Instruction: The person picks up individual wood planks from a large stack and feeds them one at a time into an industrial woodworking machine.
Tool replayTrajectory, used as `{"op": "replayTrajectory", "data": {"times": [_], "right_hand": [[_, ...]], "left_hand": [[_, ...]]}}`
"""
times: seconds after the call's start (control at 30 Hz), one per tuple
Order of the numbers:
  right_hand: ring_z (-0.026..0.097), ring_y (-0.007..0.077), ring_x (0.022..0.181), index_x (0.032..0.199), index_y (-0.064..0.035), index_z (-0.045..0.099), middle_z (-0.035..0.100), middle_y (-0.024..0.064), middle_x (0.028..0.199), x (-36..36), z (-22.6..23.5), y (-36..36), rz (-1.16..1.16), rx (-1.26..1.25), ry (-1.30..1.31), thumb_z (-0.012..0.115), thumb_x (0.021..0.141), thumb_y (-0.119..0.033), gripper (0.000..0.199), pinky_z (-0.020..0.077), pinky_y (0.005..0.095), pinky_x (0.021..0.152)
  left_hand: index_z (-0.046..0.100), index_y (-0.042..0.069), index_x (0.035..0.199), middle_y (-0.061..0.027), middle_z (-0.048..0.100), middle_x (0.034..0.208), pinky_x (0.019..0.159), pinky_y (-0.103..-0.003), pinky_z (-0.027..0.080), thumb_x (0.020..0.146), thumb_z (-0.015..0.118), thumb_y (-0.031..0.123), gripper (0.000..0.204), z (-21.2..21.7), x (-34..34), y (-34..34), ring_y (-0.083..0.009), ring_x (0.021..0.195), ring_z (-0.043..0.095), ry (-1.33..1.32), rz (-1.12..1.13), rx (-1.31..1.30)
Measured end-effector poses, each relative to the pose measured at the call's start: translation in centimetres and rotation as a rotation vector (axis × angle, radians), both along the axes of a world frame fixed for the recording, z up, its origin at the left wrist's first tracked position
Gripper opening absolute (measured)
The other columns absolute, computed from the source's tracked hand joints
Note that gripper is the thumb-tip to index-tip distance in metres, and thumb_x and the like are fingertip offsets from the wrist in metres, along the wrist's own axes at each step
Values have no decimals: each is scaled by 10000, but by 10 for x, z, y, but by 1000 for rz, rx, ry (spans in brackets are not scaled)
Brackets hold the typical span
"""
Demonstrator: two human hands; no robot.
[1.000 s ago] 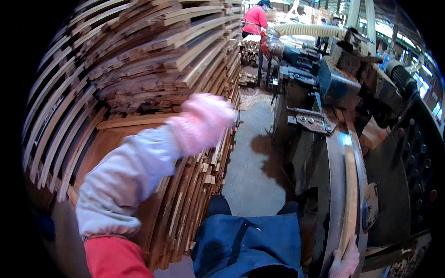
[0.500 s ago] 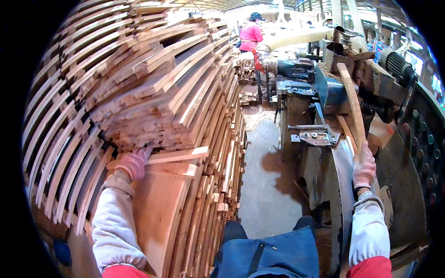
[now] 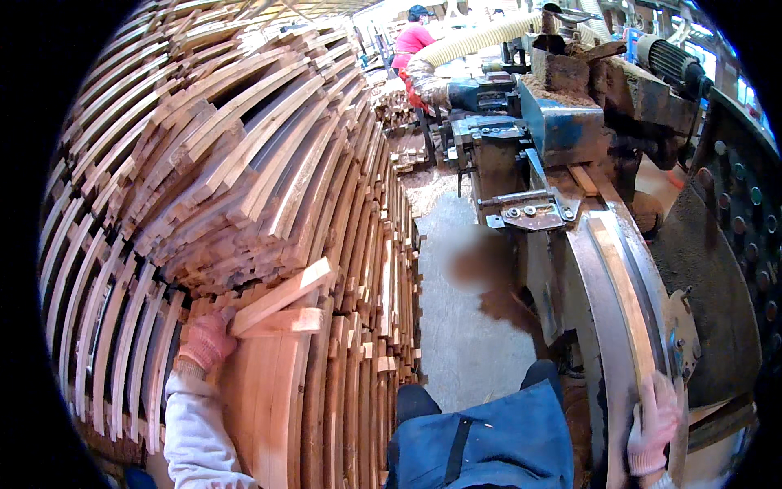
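Observation:
In the left of the head view, my left hand (image 3: 208,341), in a pinkish work glove, is closed around the near end of a short-looking wooden strip (image 3: 283,295). That strip slants up over a stack of flat boards (image 3: 265,399), beside another strip end (image 3: 297,321). On the right, my gloved right hand (image 3: 654,425) lies with fingers stretched out at the near end of a second wooden strip (image 3: 621,285). This strip rests lengthwise on the metal bed (image 3: 599,314) of a woodworking machine. Another wood piece (image 3: 583,179) sits farther along the bed, by the blue housing.
Large stacks of wooden strips (image 3: 269,155) rise on the left. The blue, sawdust-covered machine housing (image 3: 562,122) with a ribbed hose (image 3: 489,39) and motor (image 3: 672,63) stands ahead right. A concrete aisle (image 3: 456,326) runs between. Another person (image 3: 413,42) works farther back.
My right hand has come down and nearer, and its strip went from raised to lying on the bed. My left hand now grips a strip, its far end swung upward.

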State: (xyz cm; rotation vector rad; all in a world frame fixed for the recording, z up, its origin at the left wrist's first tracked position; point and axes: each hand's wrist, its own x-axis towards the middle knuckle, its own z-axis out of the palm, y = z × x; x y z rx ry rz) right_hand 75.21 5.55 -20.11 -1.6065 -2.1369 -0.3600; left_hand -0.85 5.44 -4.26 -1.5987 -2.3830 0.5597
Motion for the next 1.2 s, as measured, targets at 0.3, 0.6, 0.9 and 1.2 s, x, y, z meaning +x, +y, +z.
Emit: {"op": "replayTrajectory", "data": {"times": [0.3,0.6,0.9,1.2], "right_hand": [[658,398,1189,1338,-77,707,707,179,1300,-20,-19,225,-47,13,-27,646,940,-117,405,519,457,1046],[537,423,1432,1594,-69,454,500,267,1587,-128,84,102,823,-234,277,905,722,-321,1013,438,471,1210],[670,471,1156,1599,-28,460,656,314,1358,-13,42,-62,16,-374,112,726,959,-265,732,550,496,989],[601,446,1321,1617,-28,443,599,247,1499,12,-11,8,-222,-17,187,766,880,-79,806,467,511,1130]], "left_hand": [[672,179,1259,-124,692,1091,879,-510,563,701,895,230,603,48,106,-48,-380,1039,682,79,-485,43],[729,121,926,-82,723,835,685,-448,617,808,794,197,154,22,293,86,-295,805,757,-114,-987,-172],[664,136,1061,-36,688,1007,923,-421,526,872,726,184,204,-18,435,142,-266,1025,677,-142,-1525,349],[678,31,1295,-185,735,1102,957,-499,573,818,644,-20,481,50,169,26,-389,1085,704,-64,-650,146]]}}
